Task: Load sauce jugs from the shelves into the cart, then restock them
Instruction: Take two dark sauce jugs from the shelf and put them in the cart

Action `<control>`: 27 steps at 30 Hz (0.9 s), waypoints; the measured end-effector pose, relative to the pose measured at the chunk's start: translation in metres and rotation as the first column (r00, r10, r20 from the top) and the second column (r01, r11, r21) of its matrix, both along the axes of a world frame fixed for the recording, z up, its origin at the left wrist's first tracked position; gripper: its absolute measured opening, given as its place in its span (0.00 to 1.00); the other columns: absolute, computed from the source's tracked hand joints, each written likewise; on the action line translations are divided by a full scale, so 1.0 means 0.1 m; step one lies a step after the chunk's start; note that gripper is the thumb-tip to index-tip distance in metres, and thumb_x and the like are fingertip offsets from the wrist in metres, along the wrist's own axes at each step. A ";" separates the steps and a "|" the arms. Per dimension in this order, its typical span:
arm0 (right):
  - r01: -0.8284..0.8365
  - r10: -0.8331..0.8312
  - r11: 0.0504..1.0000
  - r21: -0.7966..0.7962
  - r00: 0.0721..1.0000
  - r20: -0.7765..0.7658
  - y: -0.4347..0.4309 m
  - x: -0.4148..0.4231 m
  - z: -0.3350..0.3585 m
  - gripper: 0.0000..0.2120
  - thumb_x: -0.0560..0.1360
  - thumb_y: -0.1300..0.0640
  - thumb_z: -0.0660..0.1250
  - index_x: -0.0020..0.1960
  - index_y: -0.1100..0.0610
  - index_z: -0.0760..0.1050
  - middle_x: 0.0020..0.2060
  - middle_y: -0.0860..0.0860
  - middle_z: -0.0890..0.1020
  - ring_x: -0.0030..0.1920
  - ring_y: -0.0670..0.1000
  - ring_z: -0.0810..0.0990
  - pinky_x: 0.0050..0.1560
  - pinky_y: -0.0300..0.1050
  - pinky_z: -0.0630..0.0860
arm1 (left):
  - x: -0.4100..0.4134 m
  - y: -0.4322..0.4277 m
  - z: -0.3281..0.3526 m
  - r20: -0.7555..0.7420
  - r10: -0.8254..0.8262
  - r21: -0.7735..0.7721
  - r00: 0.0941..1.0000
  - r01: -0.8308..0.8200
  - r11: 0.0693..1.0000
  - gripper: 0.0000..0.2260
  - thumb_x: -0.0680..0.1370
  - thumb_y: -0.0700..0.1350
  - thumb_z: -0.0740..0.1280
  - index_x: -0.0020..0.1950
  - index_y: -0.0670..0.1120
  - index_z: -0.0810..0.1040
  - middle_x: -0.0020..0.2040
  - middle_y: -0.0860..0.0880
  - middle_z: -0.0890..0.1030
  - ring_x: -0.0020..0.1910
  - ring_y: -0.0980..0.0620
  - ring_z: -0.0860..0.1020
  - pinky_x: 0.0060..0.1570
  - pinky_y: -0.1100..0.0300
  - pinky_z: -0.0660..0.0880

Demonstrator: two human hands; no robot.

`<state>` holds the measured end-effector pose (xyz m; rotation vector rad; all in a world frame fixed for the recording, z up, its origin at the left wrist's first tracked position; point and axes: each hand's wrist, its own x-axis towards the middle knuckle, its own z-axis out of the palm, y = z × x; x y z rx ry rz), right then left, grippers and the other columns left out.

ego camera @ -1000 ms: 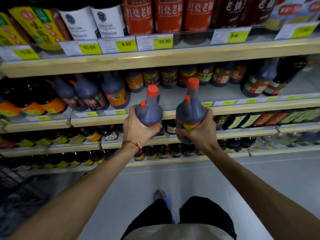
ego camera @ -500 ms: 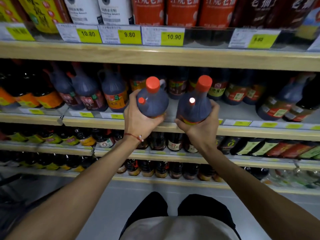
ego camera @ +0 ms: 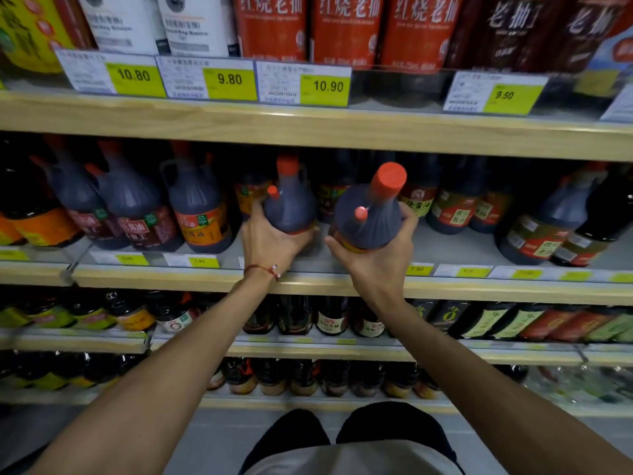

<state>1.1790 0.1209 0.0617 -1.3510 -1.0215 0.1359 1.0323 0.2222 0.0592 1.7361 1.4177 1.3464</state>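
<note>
Shelf (ego camera: pixel 171 279) ahead — our left hand (ego camera: pixel 270 245) grips the left sauce jug (ego camera: pixel 289 207), right hand (ego camera: pixel 380 262) the right sauce jug (ego camera: pixel 368 217); likely restocking — next, seat both upright.

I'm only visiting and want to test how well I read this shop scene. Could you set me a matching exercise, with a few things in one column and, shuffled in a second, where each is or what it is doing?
Column one:
1. left hand
2. right hand
3. red string bracelet
4. 10.90 price tag

Column two:
A. on the upper shelf edge, below the red-labelled bottles
B. grips the tilted jug
C. round the left wrist
D. grips the more upright jug

Pairs: 1-D, 2-B, 3-C, 4-A.
</note>
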 end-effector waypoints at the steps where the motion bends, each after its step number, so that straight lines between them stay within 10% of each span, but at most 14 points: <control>1: -0.001 0.001 1.000 -0.003 1.000 0.001 0.02 0.01 -0.01 0.45 0.60 0.52 0.87 0.67 0.50 0.62 0.61 0.52 0.78 0.60 0.50 0.80 0.57 0.35 0.75 | 0.01 0.01 0.00 -0.003 0.021 -0.021 1.000 -0.021 1.000 0.41 0.57 0.58 0.84 0.64 0.47 0.72 0.59 0.45 0.83 0.58 0.43 0.80 0.51 0.61 0.73; 7: 0.001 -0.002 1.000 -0.023 0.999 -0.035 0.12 0.01 0.00 0.45 0.60 0.52 0.88 0.66 0.49 0.62 0.57 0.45 0.78 0.57 0.42 0.79 0.55 0.30 0.73 | 0.06 0.15 0.05 -0.056 0.003 -0.153 0.998 -0.011 0.988 0.45 0.56 0.63 0.83 0.65 0.44 0.71 0.62 0.43 0.81 0.61 0.41 0.79 0.55 0.53 0.77; 18: 0.022 -0.029 0.993 -0.114 0.998 -0.061 0.39 0.00 -0.08 0.49 0.59 0.49 0.88 0.70 0.58 0.64 0.62 0.52 0.78 0.62 0.51 0.78 0.62 0.40 0.75 | -0.14 0.13 0.07 0.006 -0.239 -0.186 0.971 0.236 0.954 0.39 0.63 0.44 0.84 0.70 0.44 0.70 0.61 0.52 0.78 0.58 0.57 0.76 0.46 0.82 0.68; 27: 0.065 -0.087 0.963 -0.261 0.993 -0.077 0.59 -0.01 -0.29 0.49 0.57 0.44 0.87 0.67 0.58 0.64 0.62 0.56 0.79 0.63 0.57 0.79 0.63 0.58 0.77 | -0.49 -0.02 -0.08 -0.182 -0.106 -0.055 0.978 0.097 0.994 0.24 0.71 0.48 0.72 0.66 0.51 0.73 0.61 0.52 0.79 0.58 0.52 0.79 0.58 0.49 0.78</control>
